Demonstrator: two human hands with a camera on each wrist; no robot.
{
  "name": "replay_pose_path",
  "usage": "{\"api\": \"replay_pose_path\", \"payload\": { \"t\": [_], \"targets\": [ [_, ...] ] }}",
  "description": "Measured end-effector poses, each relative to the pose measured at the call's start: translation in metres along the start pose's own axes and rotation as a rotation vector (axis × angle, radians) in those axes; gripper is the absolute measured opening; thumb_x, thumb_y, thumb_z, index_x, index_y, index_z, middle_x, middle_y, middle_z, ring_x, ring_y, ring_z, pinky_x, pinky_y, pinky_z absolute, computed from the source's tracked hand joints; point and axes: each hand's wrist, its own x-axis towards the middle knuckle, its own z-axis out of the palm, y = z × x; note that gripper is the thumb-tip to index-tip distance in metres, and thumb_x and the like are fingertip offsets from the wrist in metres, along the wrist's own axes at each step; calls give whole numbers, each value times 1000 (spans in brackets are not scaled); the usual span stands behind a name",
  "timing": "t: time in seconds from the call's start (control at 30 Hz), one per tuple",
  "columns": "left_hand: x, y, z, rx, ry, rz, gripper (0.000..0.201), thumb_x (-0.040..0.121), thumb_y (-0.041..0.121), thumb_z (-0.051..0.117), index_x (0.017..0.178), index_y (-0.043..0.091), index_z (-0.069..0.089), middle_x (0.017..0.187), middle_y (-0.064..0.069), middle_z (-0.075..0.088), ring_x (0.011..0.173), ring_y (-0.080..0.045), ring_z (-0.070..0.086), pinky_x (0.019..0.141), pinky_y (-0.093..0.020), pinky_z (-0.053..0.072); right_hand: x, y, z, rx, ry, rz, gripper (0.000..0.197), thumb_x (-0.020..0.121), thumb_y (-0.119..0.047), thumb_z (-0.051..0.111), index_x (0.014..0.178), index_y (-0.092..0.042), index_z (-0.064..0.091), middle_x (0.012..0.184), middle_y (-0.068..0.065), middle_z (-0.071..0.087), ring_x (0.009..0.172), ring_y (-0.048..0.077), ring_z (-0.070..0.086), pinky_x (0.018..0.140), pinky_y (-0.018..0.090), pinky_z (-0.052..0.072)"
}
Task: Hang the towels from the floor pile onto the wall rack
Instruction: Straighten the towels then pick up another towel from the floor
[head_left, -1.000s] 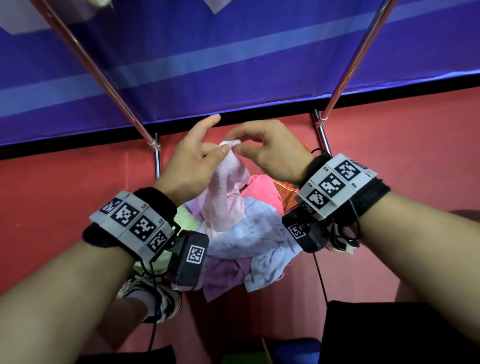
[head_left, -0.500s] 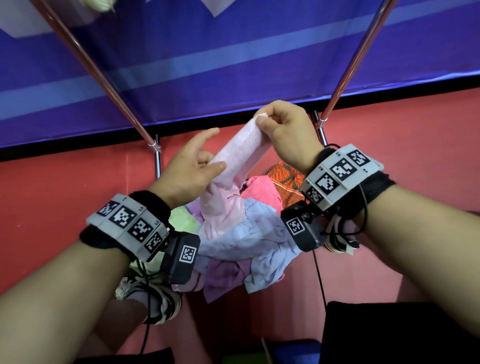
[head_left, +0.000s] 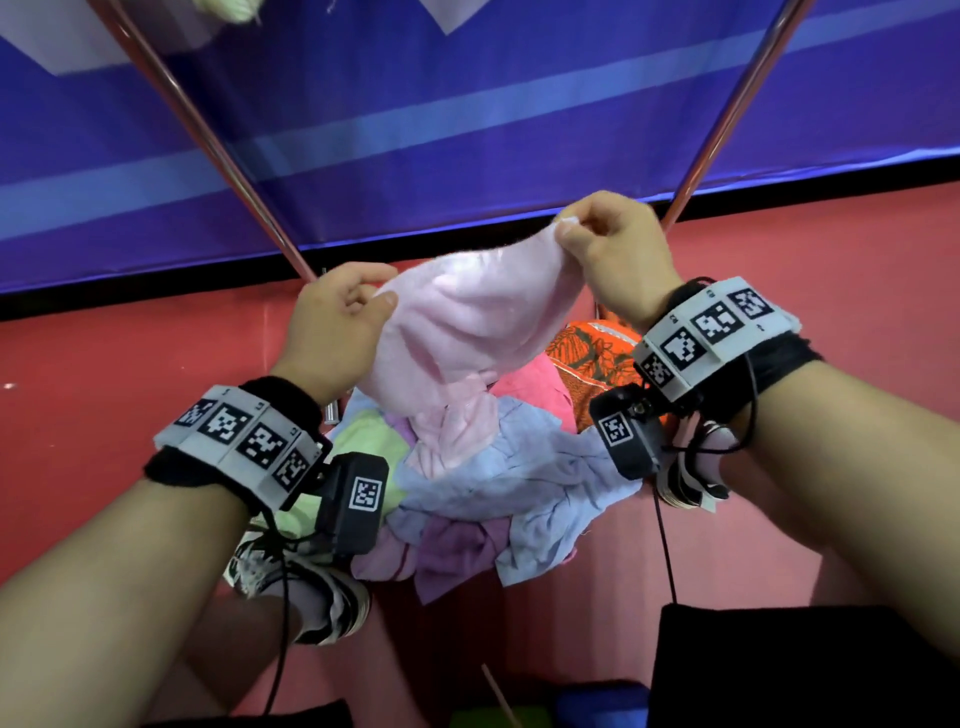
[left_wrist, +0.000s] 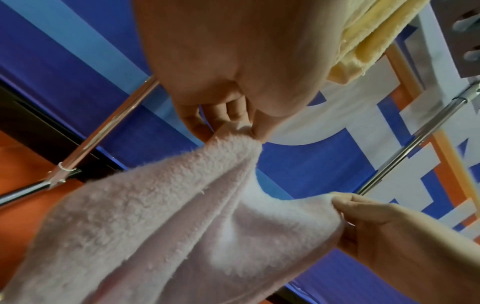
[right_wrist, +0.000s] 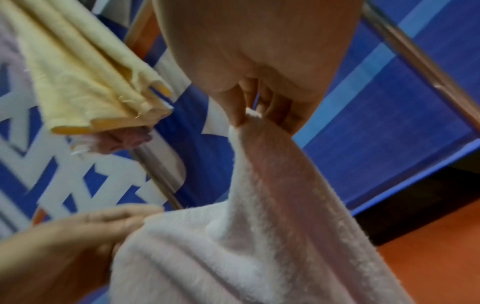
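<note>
Left hand (head_left: 332, 322) and right hand (head_left: 618, 249) each pinch a corner of fluffy pale pink towel (head_left: 457, 332), stretched above mixed-colour cloth pile (head_left: 498, 467) on red floor (head_left: 104, 374).

The right hand (right_wrist: 259, 67) fills the top of the right wrist view, its fingers (right_wrist: 235, 107) pinching a corner of the pale pink towel (right_wrist: 233, 246), which drops away in soft folds toward the bottom edge. At lower left, the left hand (right_wrist: 64, 246) holds the towel's other edge. A yellow towel (right_wrist: 85, 78) hangs folded at upper left, beside a metal rack bar (right_wrist: 158, 174). Behind is a blue banner (right_wrist: 389, 102) with white shapes, and orange floor (right_wrist: 428, 246) at lower right.
</note>
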Motion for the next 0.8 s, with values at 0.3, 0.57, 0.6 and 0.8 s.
{"api": "replay_pose_path", "payload": {
  "t": [0.3, 0.57, 0.6, 0.8],
  "targets": [
    [-9, 16, 10, 36, -147, 79, 23, 91, 1, 55, 103, 16, 67, 65, -4, 51, 45, -2, 37, 48, -10, 31, -27, -13, 19, 24, -491, -135, 9, 85, -2, 65, 82, -11, 67, 115, -3, 52, 69, -20, 52, 71, 5, 37],
    [-13, 34, 17, -204, -299, 69, 43, 86, -7, 60, 102, 33, 56, 76, 8, 65, 53, -4, 42, 50, -13, 39, -36, -23, 19, 93, -668, -170, 17, 85, 0, 65, 78, -16, 66, 140, 6, 49, 87, -8, 58, 81, 16, 46],
    [-13, 34, 18, -215, -302, 64, 43, 86, -7, 61, 101, 33, 56, 73, 10, 67, 52, -3, 42, 50, -13, 38, -36, -23, 19, 94, -685, -158, 16, 84, -2, 65, 79, -17, 66, 134, 6, 55, 83, -1, 61, 82, 22, 49],
    [-12, 28, 21, -172, -303, 47, 43, 84, -5, 64, 106, 32, 55, 82, 1, 65, 54, -3, 43, 56, -13, 40, -36, -22, 18, -44, -593, -123, 12, 84, -5, 67, 79, -17, 67, 81, 0, 65, 75, 16, 61, 77, 33, 51]
  ]
}}
